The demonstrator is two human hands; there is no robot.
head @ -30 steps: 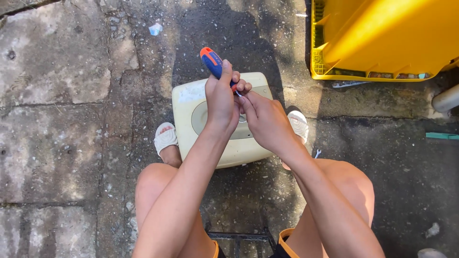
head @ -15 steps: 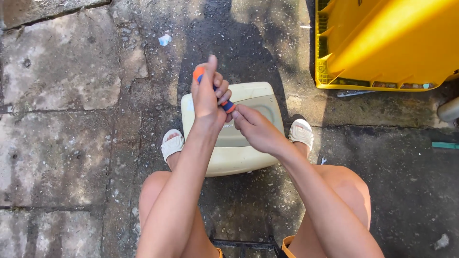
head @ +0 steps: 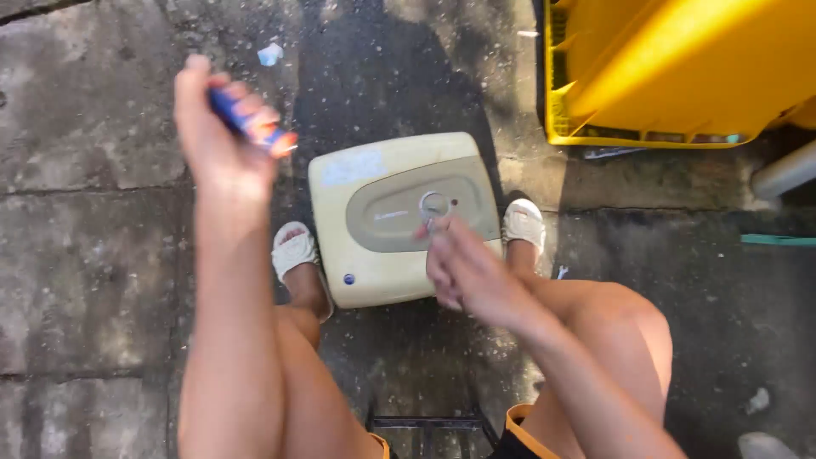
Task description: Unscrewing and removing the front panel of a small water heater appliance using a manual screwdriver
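Note:
A cream, box-shaped appliance (head: 374,263) with a grey oval panel and a round dial (head: 434,205) lies on the paved ground between my feet. My left hand (head: 217,136) is raised to the left of it, shut on a screwdriver (head: 251,126) with a blue and orange handle. My right hand (head: 463,268) hovers over the appliance's right side, its fingertips at the dial; whether it pinches something small is too blurred to tell.
A yellow plastic bin (head: 680,76) stands at the upper right. My white sandals (head: 293,251) flank the appliance. A grey pipe (head: 786,170) and a green strip (head: 778,240) lie at the right. A metal stool frame (head: 425,422) shows between my knees.
My left hand has swung the screwdriver up and left, away from the appliance. My right hand has stayed low at the dial, and the panel is now uncovered.

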